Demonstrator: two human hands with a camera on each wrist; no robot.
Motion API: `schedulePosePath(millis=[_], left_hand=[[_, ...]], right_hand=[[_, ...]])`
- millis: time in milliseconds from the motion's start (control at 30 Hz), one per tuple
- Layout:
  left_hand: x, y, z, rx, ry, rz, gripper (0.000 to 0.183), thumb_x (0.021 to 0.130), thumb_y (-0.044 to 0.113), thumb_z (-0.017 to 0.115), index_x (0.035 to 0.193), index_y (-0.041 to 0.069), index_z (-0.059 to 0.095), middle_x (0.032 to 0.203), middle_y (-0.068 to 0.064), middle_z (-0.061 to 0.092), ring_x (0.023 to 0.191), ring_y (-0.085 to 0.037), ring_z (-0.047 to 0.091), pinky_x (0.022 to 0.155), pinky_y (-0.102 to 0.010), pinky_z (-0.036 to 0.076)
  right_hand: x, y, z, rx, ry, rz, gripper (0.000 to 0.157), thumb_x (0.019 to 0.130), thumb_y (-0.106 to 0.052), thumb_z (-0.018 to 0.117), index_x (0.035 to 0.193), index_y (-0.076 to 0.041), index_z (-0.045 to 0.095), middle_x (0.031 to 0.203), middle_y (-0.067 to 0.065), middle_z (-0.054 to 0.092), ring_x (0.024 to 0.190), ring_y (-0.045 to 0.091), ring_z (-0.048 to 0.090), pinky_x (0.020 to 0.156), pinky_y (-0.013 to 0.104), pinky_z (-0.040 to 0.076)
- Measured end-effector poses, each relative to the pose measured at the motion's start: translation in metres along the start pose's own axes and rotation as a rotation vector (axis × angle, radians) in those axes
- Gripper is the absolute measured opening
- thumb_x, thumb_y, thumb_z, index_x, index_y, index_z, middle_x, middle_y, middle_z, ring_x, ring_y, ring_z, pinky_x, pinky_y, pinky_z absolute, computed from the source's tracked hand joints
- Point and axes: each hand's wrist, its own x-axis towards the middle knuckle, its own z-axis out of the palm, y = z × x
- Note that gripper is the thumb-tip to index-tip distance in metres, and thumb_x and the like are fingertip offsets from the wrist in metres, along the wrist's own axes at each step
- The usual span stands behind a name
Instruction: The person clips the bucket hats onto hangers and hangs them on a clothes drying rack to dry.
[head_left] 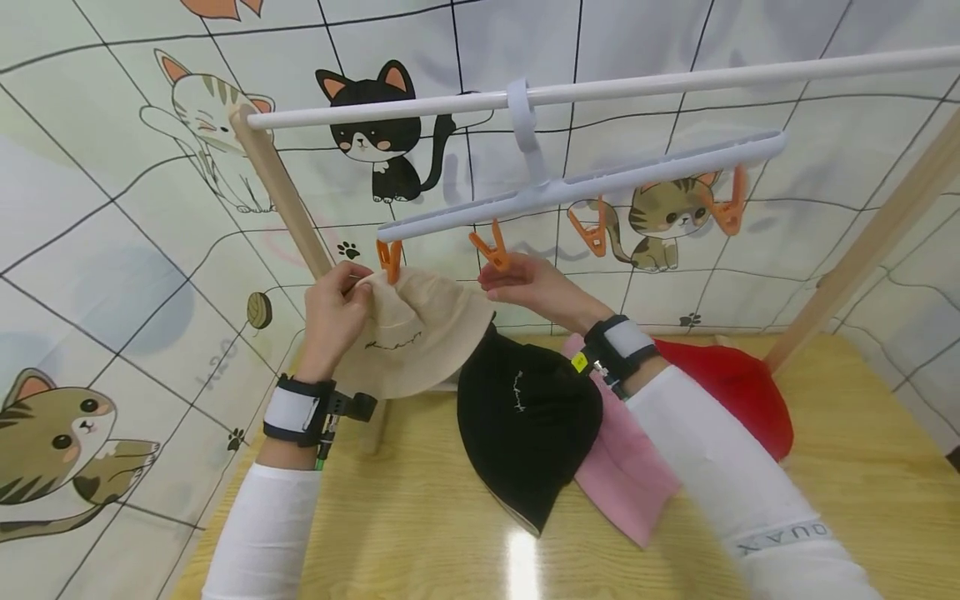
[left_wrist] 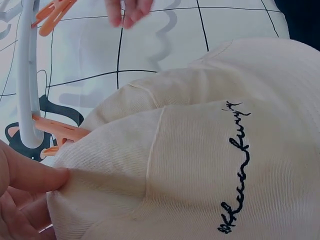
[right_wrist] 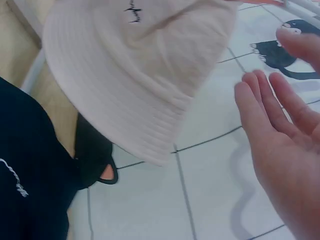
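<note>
A cream bucket hat [head_left: 420, 333] with dark stitched lettering hangs at the left end of a white hanger [head_left: 555, 192]. An orange clip [head_left: 389, 260] at that end meets the top of the hat. My left hand [head_left: 336, 312] pinches the hat's crown edge between thumb and fingers, just left of the clip; the left wrist view shows the thumb on the fabric. To the right of the hat is my right hand [head_left: 536, 287], beside a second orange clip [head_left: 491, 247]. In the right wrist view its fingers [right_wrist: 265, 102] are extended, apart from the hat.
The hanger hooks over a white rail [head_left: 675, 82] on wooden posts [head_left: 862, 250]. Two more orange clips [head_left: 590, 228] hang along its right half. On the wooden table [head_left: 420, 517] lie a black hat [head_left: 525, 417], a pink hat [head_left: 626, 471] and a red hat [head_left: 731, 392].
</note>
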Motion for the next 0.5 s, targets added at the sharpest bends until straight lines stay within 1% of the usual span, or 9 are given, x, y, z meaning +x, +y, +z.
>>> schedulePosePath(millis=[133, 200, 333, 400, 500], left_hand=[[0.0, -0.002, -0.002, -0.001, -0.008, -0.012, 0.017, 0.091, -0.007, 0.05, 0.101, -0.008, 0.064, 0.097, -0.024, 0.068, 0.075, -0.026, 0.059, 0.058, -0.016, 0.039], [0.0, -0.002, -0.002, -0.003, -0.012, -0.015, 0.017, 0.091, -0.007, 0.051, 0.101, -0.008, 0.064, 0.098, -0.024, 0.068, 0.076, -0.025, 0.06, 0.059, -0.016, 0.04], [0.0, -0.003, -0.002, 0.003, -0.007, -0.014, 0.017, 0.091, -0.007, 0.051, 0.101, -0.008, 0.064, 0.096, -0.023, 0.068, 0.073, -0.023, 0.058, 0.057, -0.016, 0.039], [0.001, -0.004, -0.002, 0.006, 0.003, -0.012, 0.017, 0.09, -0.007, 0.051, 0.101, -0.008, 0.064, 0.093, -0.023, 0.068, 0.071, -0.023, 0.056, 0.056, -0.016, 0.039], [0.001, -0.004, -0.003, 0.011, 0.012, -0.007, 0.017, 0.09, -0.008, 0.051, 0.1, -0.008, 0.064, 0.092, -0.023, 0.068, 0.071, -0.023, 0.056, 0.056, -0.015, 0.039]], right_hand=[[-0.006, -0.01, -0.007, 0.072, -0.066, 0.003, 0.045, 0.093, -0.002, 0.061, 0.133, 0.004, 0.042, 0.133, 0.022, 0.052, 0.123, 0.03, 0.05, 0.103, 0.039, 0.038], [-0.008, -0.017, -0.009, 0.095, -0.087, 0.003, 0.047, 0.093, -0.002, 0.061, 0.135, 0.002, 0.041, 0.133, 0.021, 0.051, 0.123, 0.031, 0.049, 0.104, 0.039, 0.037], [-0.009, -0.031, -0.011, 0.104, -0.109, -0.022, 0.051, 0.093, -0.004, 0.061, 0.14, -0.001, 0.04, 0.135, 0.017, 0.05, 0.126, 0.034, 0.045, 0.105, 0.04, 0.035], [-0.008, -0.037, -0.01, 0.106, -0.113, -0.038, 0.054, 0.092, -0.004, 0.06, 0.142, -0.003, 0.039, 0.137, 0.015, 0.048, 0.127, 0.035, 0.045, 0.105, 0.04, 0.036], [-0.005, -0.046, -0.007, 0.137, -0.12, -0.067, 0.057, 0.092, -0.002, 0.059, 0.144, -0.003, 0.036, 0.139, 0.016, 0.045, 0.125, 0.036, 0.047, 0.104, 0.042, 0.037]])
